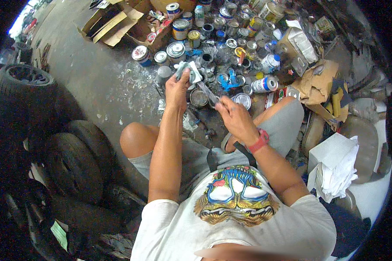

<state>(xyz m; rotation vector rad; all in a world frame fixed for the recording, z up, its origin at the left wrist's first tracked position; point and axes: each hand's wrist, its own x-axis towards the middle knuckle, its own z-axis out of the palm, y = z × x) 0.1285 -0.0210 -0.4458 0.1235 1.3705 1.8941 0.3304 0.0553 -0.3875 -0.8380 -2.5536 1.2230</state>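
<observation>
My left hand [177,91] is closed around a crumpled grey-and-white cloth [191,75], raised over a cluster of paint cans. In my right hand [236,116], closed too, is a thin scraper [209,92] with a pale flat blade, slanting up and left toward the cloth. Blade and cloth look close together, but I cannot tell whether they touch. Below the blade stands a round can [199,98] with a greyish top. A silver-topped can [241,101] is beside my right hand, and a white-and-blue can [264,84] lies on its side farther right.
Many cans and bottles crowd the stained floor ahead. An opened cardboard box [154,32] with cans stands at the far left. Tyres [72,167] are piled on the left. To the right are torn cardboard [320,80] and a white box of papers [335,167].
</observation>
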